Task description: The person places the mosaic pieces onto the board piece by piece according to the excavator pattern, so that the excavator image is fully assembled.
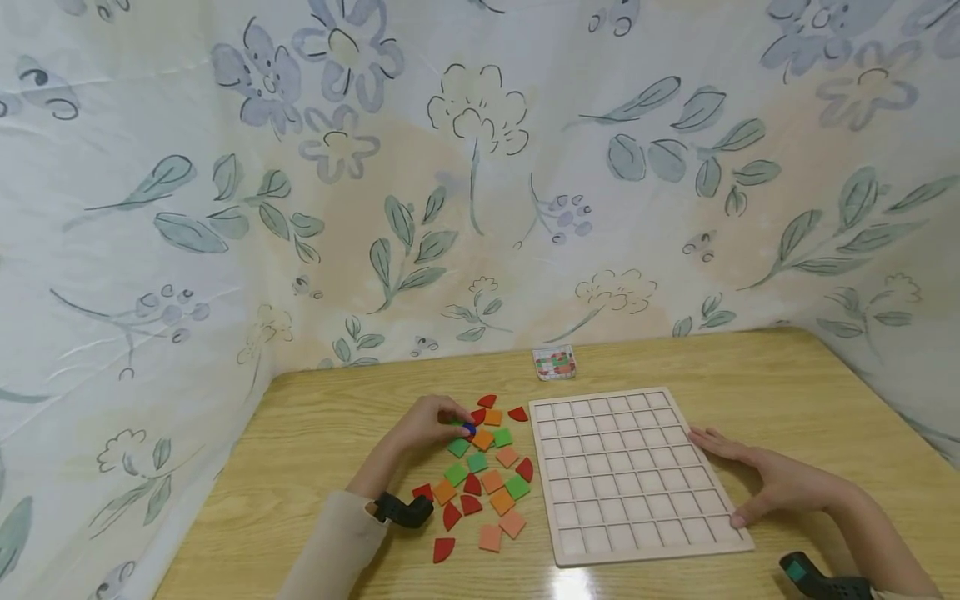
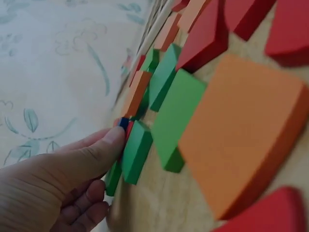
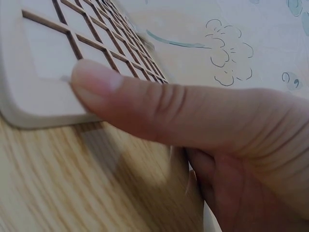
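My left hand (image 1: pixel 433 421) is at the far left part of a scatter of flat wooden tiles, thumb and finger pinching a small blue piece (image 1: pixel 469 429). Only an edge of that blue piece (image 2: pixel 123 123) shows past the thumb in the left wrist view. Right around the fingertips lie a green square tile (image 2: pixel 137 153) and an orange square tile (image 1: pixel 483 440). My right hand (image 1: pixel 787 477) rests along the right edge of a pale wooden grid board (image 1: pixel 651 553). Its thumb (image 3: pixel 96 82) lies on the board's near right corner, with the other fingers reaching farther up that edge.
Several red quarter-round tiles (image 1: pixel 444 549), orange squares (image 1: pixel 490 537) and green squares (image 1: pixel 517 486) lie loose left of the board. A small card with a coloured pattern (image 1: pixel 554 363) lies behind it. Floral cloth (image 1: pixel 480 183) hangs around the wooden table (image 1: pixel 337 400).
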Motion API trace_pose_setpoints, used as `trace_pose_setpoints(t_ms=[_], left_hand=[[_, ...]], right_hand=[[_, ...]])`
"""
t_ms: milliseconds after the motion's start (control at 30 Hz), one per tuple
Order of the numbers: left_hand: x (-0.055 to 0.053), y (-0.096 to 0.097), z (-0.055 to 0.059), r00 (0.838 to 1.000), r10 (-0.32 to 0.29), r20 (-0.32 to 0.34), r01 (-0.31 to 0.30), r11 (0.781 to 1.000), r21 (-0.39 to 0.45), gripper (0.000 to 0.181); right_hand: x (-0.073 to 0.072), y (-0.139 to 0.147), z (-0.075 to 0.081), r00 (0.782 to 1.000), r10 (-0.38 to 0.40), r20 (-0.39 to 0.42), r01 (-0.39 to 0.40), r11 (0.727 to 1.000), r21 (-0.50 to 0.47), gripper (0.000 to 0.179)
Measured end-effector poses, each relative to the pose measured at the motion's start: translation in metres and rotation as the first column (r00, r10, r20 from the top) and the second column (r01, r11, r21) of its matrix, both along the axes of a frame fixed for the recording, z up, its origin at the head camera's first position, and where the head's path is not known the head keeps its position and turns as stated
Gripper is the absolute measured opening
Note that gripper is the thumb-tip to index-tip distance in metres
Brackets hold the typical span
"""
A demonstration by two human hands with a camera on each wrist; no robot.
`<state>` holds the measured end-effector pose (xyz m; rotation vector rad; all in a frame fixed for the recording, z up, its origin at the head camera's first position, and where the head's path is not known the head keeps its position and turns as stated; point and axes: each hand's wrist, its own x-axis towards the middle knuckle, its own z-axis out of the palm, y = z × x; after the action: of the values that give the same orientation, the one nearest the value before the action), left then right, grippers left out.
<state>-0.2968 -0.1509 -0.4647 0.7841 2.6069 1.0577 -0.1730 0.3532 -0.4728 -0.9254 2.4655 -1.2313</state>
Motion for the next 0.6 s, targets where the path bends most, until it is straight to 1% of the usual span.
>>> trace_pose_setpoints(t_ms=[100, 200, 300, 500, 600], left_hand=[[-0.002, -0.001, 0.004, 0.999, -0.03, 0.015, 0.03, 1.0, -0.007, 0.011], [-0.005, 0.0, 0.008, 0.997, -0.08, 0.015, 0.08, 0.997, -0.006, 0.011], [-0.008, 0.004, 0.013, 0.994, -0.113, 0.013, 0.113, 0.994, -0.011, 0.011], [-0.01, 0.017, 0.025, 0.989, -0.146, 0.009, 0.146, 0.989, -0.035, 0.014], [-0.011, 0.029, 0.03, 0.982, -0.191, 0.011, 0.191, 0.981, -0.028, 0.015]], right_hand=[[-0.001, 0.0, -0.001, 1.0, -0.001, 0.008, 0.001, 1.0, 0.0, 0.096], [-0.001, 0.0, -0.001, 1.0, -0.004, 0.014, 0.004, 1.0, -0.001, 0.097], [0.0, 0.0, -0.001, 1.0, -0.005, 0.023, 0.005, 1.0, -0.001, 0.096], [0.0, -0.001, 0.0, 0.999, -0.006, 0.043, 0.006, 1.0, 0.01, 0.097], [0.0, -0.001, 0.001, 0.999, -0.005, 0.045, 0.004, 1.0, 0.01, 0.096]])
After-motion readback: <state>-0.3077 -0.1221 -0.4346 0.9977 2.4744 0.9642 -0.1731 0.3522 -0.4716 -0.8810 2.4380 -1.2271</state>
